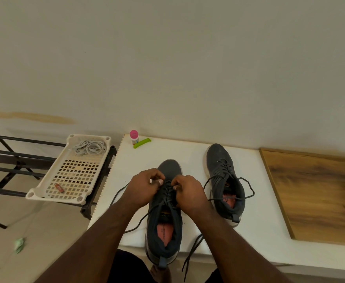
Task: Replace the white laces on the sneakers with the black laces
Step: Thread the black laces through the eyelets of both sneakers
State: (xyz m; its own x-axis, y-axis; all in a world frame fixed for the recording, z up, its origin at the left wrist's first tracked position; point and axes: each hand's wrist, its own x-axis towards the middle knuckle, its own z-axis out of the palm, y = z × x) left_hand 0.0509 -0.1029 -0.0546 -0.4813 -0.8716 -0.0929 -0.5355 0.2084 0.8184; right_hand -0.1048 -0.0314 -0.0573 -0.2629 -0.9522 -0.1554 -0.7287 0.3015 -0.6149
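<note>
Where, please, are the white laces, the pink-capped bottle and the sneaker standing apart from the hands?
white laces (91,147): head view, middle of the bundle in the tray.
pink-capped bottle (134,137): head view, on its body, just under the cap.
sneaker (222,176): head view, on its laced upper.

Two dark sneakers: near sneaker (164,217) under both grips, black lace (167,193) half threaded; far sneaker (224,180) right, laced. White laces (91,148) left.
</note>
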